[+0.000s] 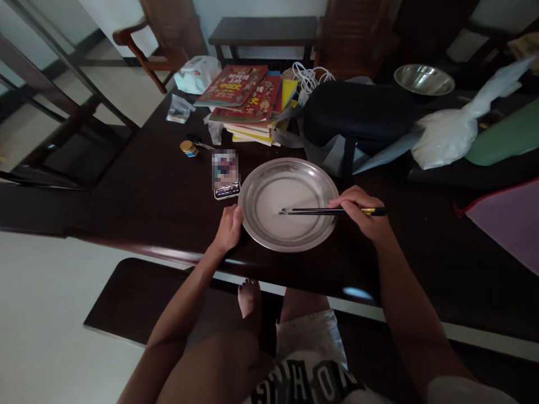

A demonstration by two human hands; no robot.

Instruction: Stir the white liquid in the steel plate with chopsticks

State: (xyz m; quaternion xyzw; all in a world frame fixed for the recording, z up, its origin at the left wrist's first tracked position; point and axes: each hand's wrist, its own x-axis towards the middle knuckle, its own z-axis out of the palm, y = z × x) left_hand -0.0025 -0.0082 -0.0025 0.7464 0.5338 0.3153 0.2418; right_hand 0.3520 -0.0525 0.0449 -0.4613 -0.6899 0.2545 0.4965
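Stirring step: right hand pinches black chopsticks, tips in the steel plate's pale liquid; left hand, fingers loose and holding nothing, braces the rim on the table; next stroke wants tips kept low.

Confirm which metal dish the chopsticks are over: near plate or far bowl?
The wide shallow metal plate at the near table edge. The right hand holds chopsticks over it; the left hand touches its rim. The steel bowl sits far back, untouched.

The scene is dim, the dark table swallowing detail. Daylight falls from the upper left across the pale floor. A soft sheen lies on the metal plate and a small glint on the table's near edge. Wide-angle bending curves the edges; the phone screen is pixelated.
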